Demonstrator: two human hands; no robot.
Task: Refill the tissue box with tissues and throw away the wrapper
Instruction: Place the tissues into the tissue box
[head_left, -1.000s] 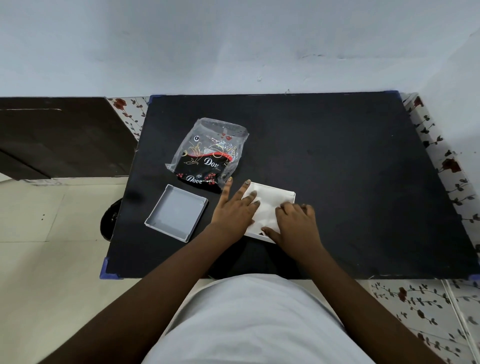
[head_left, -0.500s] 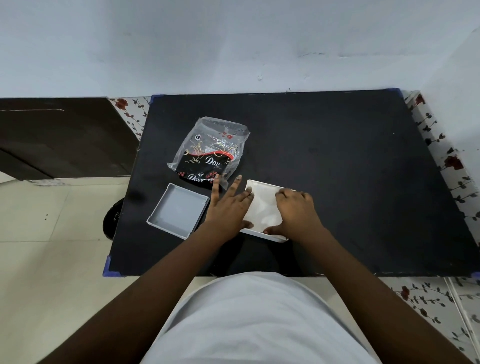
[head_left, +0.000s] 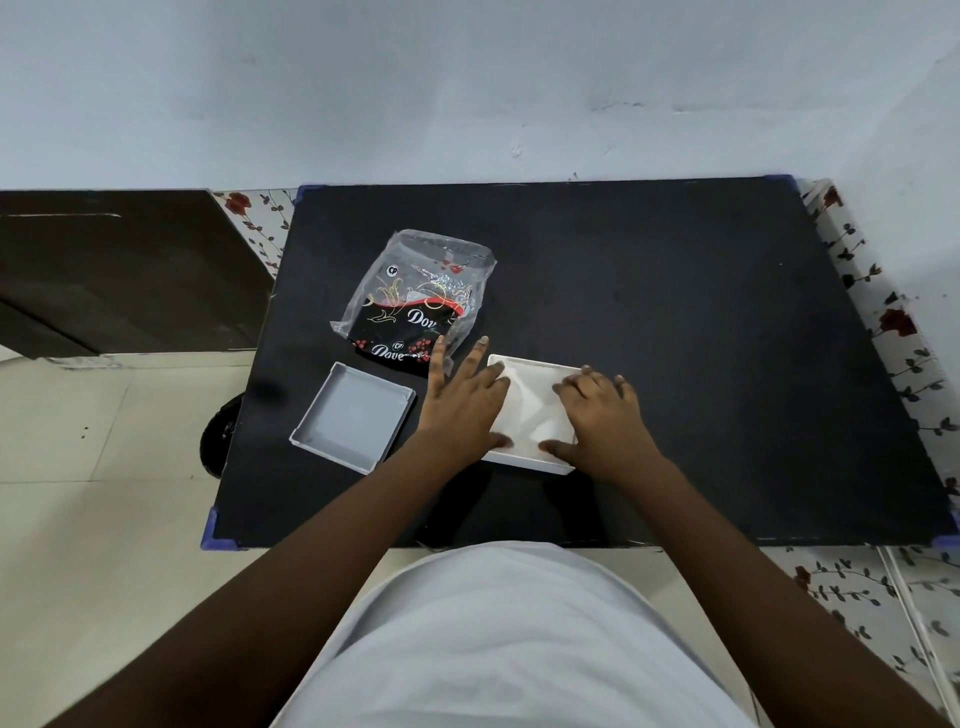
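A white tissue box (head_left: 525, 459) lies open-topped on the black table (head_left: 675, 322), filled with white tissues (head_left: 535, 402). My left hand (head_left: 462, 410) lies flat, palm down, on the box's left side. Its spread fingers reach past the box toward the wrapper. My right hand (head_left: 605, 421) presses flat on the right side of the tissues, with its thumb at the near rim. The empty clear-and-black tissue wrapper (head_left: 415, 306) lies just beyond my left fingertips. The grey box lid (head_left: 353, 415) rests upside down to the left of the box.
A white wall rises behind the table. A dark wooden cabinet (head_left: 119, 270) stands at the left. A black round object (head_left: 218, 441) sits on the tiled floor under the table's left edge. Floral tiles border the table's right side.
The box has turned from a tilted angle to nearly square with the table edge. My left hand has slid forward and left, so its fingertips now reach the wrapper's near edge.
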